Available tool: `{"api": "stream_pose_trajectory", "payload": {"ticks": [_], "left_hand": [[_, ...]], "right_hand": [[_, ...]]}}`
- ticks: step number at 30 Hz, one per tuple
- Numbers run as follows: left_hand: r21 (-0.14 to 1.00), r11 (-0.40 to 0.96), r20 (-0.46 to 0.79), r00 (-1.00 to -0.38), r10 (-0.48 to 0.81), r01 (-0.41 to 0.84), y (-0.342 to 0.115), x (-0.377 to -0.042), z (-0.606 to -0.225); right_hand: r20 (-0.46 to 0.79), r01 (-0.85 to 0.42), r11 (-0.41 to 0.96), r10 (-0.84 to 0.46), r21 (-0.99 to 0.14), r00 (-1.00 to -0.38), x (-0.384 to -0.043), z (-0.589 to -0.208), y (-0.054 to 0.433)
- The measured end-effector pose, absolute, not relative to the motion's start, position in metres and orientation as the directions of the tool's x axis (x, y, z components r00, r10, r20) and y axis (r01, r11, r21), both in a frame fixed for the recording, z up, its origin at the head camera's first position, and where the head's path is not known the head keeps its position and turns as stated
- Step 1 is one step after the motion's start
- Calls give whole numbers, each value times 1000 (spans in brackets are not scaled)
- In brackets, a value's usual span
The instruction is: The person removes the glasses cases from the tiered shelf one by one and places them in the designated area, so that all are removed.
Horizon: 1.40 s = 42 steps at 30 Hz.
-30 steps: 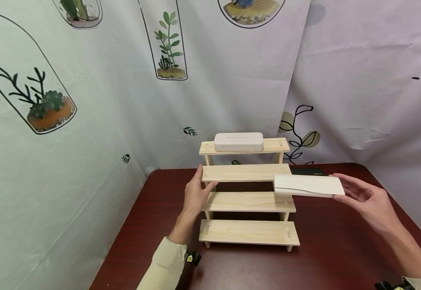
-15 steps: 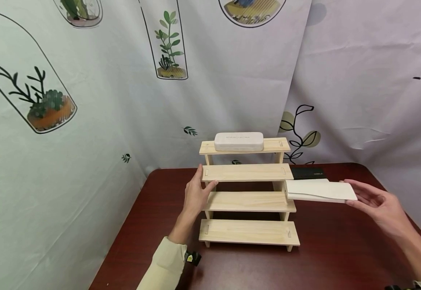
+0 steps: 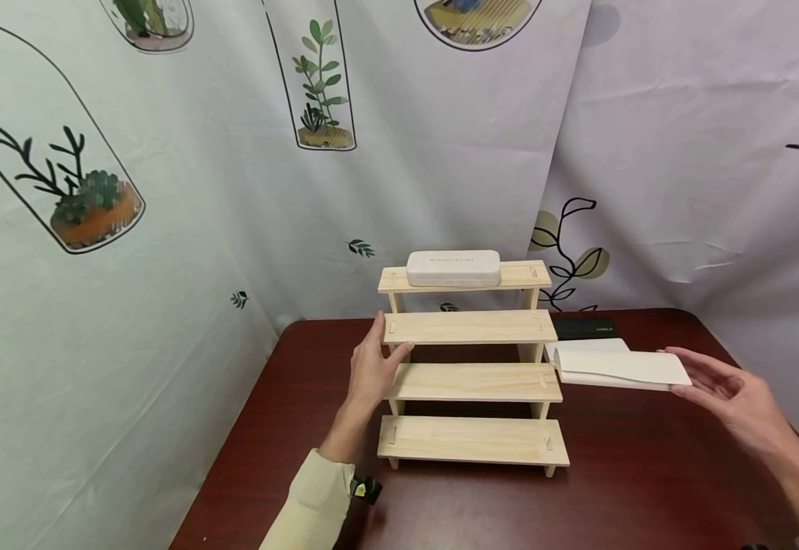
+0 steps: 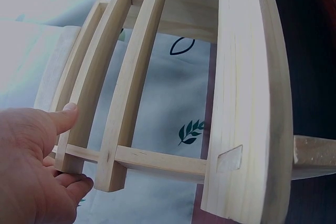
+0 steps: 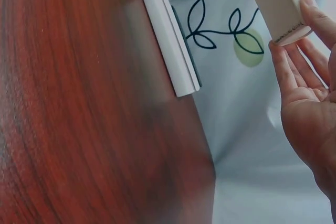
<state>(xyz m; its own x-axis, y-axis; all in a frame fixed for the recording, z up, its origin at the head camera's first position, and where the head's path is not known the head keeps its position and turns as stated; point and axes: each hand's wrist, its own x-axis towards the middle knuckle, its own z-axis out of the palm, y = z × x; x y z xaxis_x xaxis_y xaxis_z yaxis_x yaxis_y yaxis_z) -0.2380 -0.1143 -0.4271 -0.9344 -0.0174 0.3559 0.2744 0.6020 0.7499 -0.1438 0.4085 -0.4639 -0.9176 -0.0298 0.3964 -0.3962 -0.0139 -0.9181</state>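
Observation:
A light wooden stepped shelf rack (image 3: pixel 471 327) stands on the table. My left hand (image 3: pixel 367 370) grips the left end of its second board from the top. In the left wrist view, the thumb of that hand (image 4: pixel 31 169) lies over the board (image 4: pixel 90 87) and the fingers curl beneath. To the right of the rack, my right hand (image 3: pixel 736 399) pinches the right end of a white glasses case (image 3: pixel 622 368) with a curved flap edge. The right wrist view shows the case (image 5: pixel 275 6) raised between thumb and fingers. Another white case (image 3: pixel 457 267) sits on the top board.
Behind the held case, another white case (image 3: pixel 599 345) and a black case (image 3: pixel 583 328) lie on the dark red table (image 3: pixel 647 473). A curtain (image 3: pixel 441 176) printed with plants hangs right behind the table. The lower boards (image 3: pixel 471 439) of the rack bear nothing.
My right hand has moved right and slightly toward me with the white glasses case, away from the rack. The white and black cases behind have come into view. My left hand stays in place.

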Motion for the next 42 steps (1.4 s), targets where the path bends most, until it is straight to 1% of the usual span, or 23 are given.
{"api": "stream_pose_trajectory", "payload": {"ticks": [4, 10, 12, 18, 20, 34, 42], "left_hand": [[750, 603, 354, -935, -21, 270, -114, -238, -427], [748, 606, 355, -935, -22, 270, -114, -239, -427], [746, 608, 358, -934, -22, 271, -115, -239, -427], [746, 609, 354, -935, -23, 268, -115, -239, -427], [747, 609, 352, -936, -23, 267, -115, -239, -428], [752, 600, 354, -935, -20, 272, -115, -240, -428], [751, 601, 352, -936, -15, 273, -114, -239, -428]], "right_hand": [[391, -390, -28, -32, -920, -920, -146, -469, 413], [365, -365, 18, -21, -931, -931, -150, -481, 421], [352, -353, 49, -28, -935, -936, -152, -486, 423], [310, -315, 235, -60, -920, -949, -161, -502, 427], [295, -300, 263, -61, -917, -954, -164, -507, 427], [185, -188, 305, -39, -933, -982, -175, -522, 426], [133, -136, 287, -32, -948, -991, -180, -527, 426]]}}
